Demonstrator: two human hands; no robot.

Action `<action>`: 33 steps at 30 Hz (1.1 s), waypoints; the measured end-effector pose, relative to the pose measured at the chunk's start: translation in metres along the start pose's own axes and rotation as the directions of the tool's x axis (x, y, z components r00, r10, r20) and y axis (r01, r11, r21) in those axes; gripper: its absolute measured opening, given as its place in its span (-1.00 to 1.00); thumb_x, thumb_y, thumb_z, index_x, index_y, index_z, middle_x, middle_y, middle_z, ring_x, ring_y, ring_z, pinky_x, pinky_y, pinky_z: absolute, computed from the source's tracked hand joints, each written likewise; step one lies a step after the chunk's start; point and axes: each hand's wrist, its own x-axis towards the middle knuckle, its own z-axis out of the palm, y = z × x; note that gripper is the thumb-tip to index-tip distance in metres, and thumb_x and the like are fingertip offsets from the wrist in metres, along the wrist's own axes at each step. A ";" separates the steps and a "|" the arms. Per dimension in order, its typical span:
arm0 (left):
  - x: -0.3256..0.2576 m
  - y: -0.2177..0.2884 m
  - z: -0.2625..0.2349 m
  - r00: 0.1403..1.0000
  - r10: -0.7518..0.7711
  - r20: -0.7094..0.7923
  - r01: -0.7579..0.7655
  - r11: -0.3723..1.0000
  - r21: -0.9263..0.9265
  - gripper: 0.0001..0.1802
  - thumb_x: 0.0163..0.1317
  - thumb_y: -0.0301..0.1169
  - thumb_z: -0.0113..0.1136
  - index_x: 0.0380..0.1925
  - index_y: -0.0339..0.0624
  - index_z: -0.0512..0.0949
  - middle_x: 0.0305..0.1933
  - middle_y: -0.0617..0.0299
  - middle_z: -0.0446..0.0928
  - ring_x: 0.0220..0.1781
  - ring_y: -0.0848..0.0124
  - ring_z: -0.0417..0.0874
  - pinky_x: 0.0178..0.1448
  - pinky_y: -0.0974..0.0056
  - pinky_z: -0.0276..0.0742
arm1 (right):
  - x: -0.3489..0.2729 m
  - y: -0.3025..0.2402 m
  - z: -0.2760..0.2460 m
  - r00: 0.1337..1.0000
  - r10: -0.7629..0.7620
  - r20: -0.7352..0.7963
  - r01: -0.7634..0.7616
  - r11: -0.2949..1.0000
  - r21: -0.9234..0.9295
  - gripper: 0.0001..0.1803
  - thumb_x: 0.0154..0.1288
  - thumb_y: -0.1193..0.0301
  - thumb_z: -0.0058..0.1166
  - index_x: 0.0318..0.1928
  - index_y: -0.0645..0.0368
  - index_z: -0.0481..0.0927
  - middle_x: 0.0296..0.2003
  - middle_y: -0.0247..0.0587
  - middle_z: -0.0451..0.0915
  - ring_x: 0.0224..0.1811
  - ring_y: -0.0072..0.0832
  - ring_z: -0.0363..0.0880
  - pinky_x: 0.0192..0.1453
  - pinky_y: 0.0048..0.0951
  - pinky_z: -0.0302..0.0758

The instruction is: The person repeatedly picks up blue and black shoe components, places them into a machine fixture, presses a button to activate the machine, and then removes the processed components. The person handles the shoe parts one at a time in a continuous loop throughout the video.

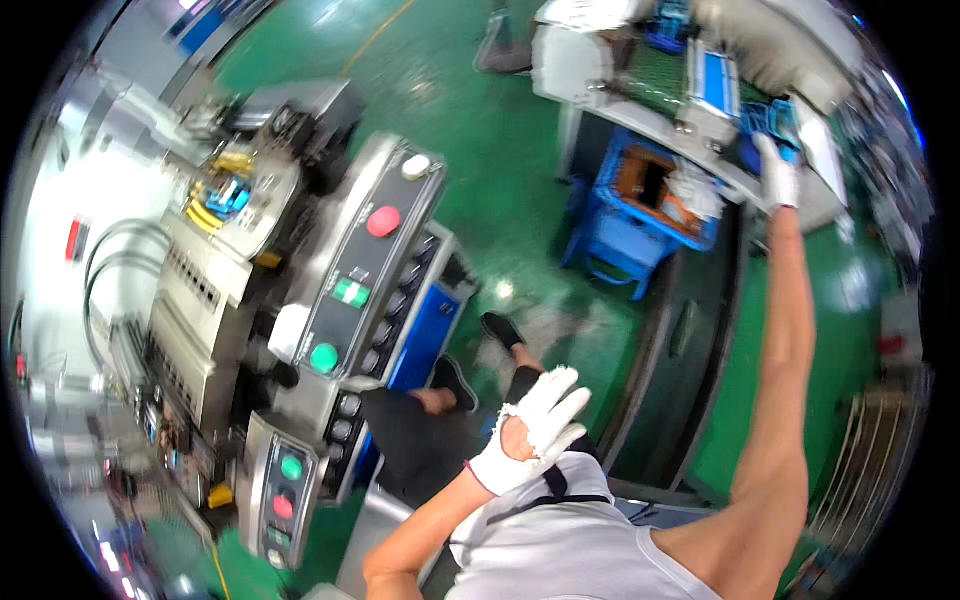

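Note:
My left hand, in a white glove with a torn hole that bares skin, is held in front of my body. Its fingers are stretched out and hold nothing. My right arm reaches far out to the bench at the upper right. There my right hand, also white-gloved, is at a blue plastic piece. Blur hides whether its fingers grip that piece or only touch it. A flat blue-topped block lies beside it on the bench.
To my left stands a machine with a control panel of red and green buttons and a second button box. A blue crate holding brown material and crumpled white plastic sits on a blue stool below the bench. Green floor lies between.

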 end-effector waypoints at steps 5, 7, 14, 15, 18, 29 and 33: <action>-0.094 -0.024 -0.008 0.894 -0.446 -0.042 0.443 0.895 -0.055 -0.38 0.31 -0.34 0.43 0.34 -0.24 0.51 0.42 -0.16 0.49 0.38 -0.12 0.58 0.41 0.00 0.56 | 0.163 0.079 -0.021 0.994 -0.107 0.022 0.109 0.960 -0.258 -0.10 0.36 -0.24 0.22 0.41 0.24 0.55 0.35 -0.05 0.59 0.34 -0.28 0.53 0.44 -0.33 0.41; -0.119 -0.018 -0.021 0.788 -0.612 -0.071 0.608 0.791 -0.066 -0.45 0.37 -0.36 0.37 0.32 -0.28 0.52 0.36 -0.18 0.52 0.38 -0.11 0.57 0.43 0.01 0.54 | 0.179 0.072 0.001 0.992 -0.110 0.055 0.121 0.949 -0.290 -0.14 0.39 -0.19 0.21 0.40 0.26 0.54 0.34 -0.02 0.58 0.31 -0.25 0.55 0.40 -0.31 0.45; -0.235 0.020 -0.021 0.242 -0.796 -0.555 0.882 0.419 -0.216 -0.72 0.46 -0.33 0.26 0.04 -0.24 0.68 0.02 -0.07 0.70 0.09 -0.01 0.73 0.17 0.04 0.65 | 0.023 0.032 0.106 0.948 -0.305 0.087 0.311 0.948 -0.066 -0.29 0.50 -0.02 0.18 0.36 0.32 0.53 0.30 0.10 0.57 0.23 -0.17 0.60 0.28 -0.26 0.58; -0.260 0.025 -0.015 0.108 -0.785 -0.610 0.884 0.357 -0.303 -0.74 0.45 -0.34 0.26 0.01 -0.25 0.69 -0.01 -0.07 0.71 0.06 -0.01 0.74 0.16 0.05 0.65 | -0.028 0.029 0.111 0.943 -0.309 0.126 0.312 0.950 -0.002 -0.31 0.52 0.00 0.18 0.36 0.33 0.53 0.29 0.12 0.57 0.22 -0.16 0.61 0.26 -0.26 0.59; -0.364 0.041 0.034 -0.262 -0.669 -0.696 0.846 0.187 -0.499 -0.77 0.47 -0.38 0.23 0.01 -0.25 0.68 -0.15 0.10 0.68 -0.21 0.32 0.71 -0.10 0.26 0.63 | -0.192 0.041 0.139 0.895 -0.208 0.395 0.168 0.977 0.133 -0.37 0.57 0.07 0.17 0.34 0.36 0.53 0.27 0.17 0.57 0.18 -0.13 0.64 0.21 -0.23 0.65; -0.695 0.259 0.190 -0.830 -0.108 -0.547 0.344 -0.872 -0.349 -0.58 0.37 -0.20 0.20 0.21 0.05 0.65 0.20 -0.01 0.63 0.25 -0.09 0.58 0.30 -0.18 0.52 | -0.449 -0.031 0.233 0.133 -0.400 0.907 0.885 0.460 0.073 -0.20 0.51 0.01 0.19 0.57 0.15 0.31 0.42 0.19 0.49 0.41 -0.01 0.54 0.47 -0.15 0.41; -0.756 0.303 0.160 -0.941 -0.035 -0.337 0.194 -0.871 -0.451 -0.35 0.33 0.05 0.26 0.38 0.12 0.53 0.33 0.00 0.59 0.37 -0.06 0.56 0.39 -0.16 0.49 | -0.407 -0.046 0.269 0.133 -0.329 0.935 0.954 0.299 -0.031 -0.16 0.47 -0.09 0.17 0.58 0.06 0.31 0.27 0.18 0.60 0.17 -0.10 0.68 0.32 -0.07 0.54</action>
